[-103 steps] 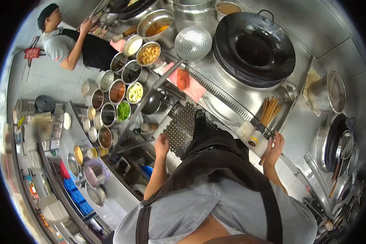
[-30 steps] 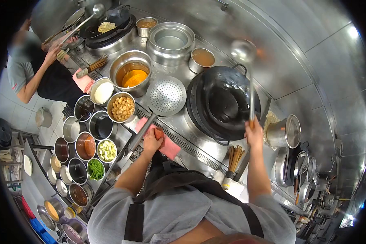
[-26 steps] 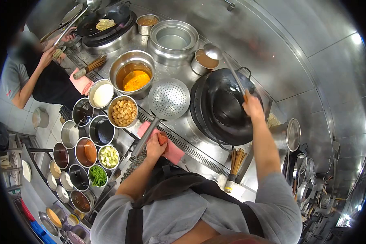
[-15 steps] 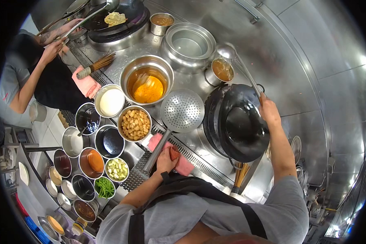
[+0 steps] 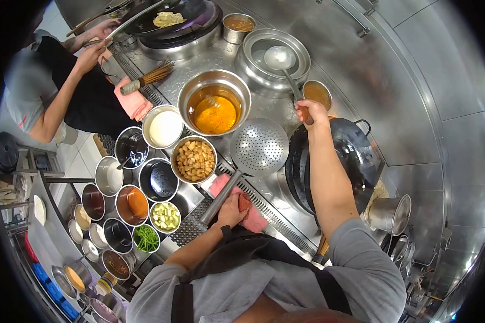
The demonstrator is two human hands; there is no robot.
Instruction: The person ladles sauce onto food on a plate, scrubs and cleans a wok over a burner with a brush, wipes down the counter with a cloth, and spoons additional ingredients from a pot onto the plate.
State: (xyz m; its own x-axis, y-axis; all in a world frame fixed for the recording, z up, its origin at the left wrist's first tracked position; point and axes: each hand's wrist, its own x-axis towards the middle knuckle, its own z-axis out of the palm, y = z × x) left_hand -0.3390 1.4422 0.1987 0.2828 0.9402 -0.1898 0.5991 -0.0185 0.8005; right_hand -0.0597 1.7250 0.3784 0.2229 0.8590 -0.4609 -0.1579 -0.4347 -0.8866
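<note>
Nearest the body, the left hand [image 5: 233,211] is resting low on the pink cloth [image 5: 257,222], its bent fingers touching a red lump [image 5: 244,202]; how far open its grip is, and whether it is holding the lump, cannot be told. Just left of this hand, the handle of the perforated skimmer [image 5: 260,146] is slanting toward the near left. To the right, a brush [image 5: 322,250] is lying partly hidden beside the right forearm.

At left, the bowl of green strips [image 5: 134,239], the bowl of pale green cubes [image 5: 151,220] and the bowl of brown chunks [image 5: 173,160] are standing in order from near to far. The large black wok [image 5: 350,156] is sitting at right, partly covered by the right forearm.

Farther off, the right hand [image 5: 313,112] is closing its grip around the wooden handle of the ladle [image 5: 279,57], whose bowl is hanging over the wide metal pot [image 5: 246,56]. The container of brown liquid [image 5: 316,81] is standing just right of this pot; the pot of orange oil [image 5: 184,91] is standing left of it.

At far left, a co-worker [image 5: 59,91] is holding a long-handled tool toward a second wok [image 5: 195,19] containing pale yellow food [image 5: 169,19].
</note>
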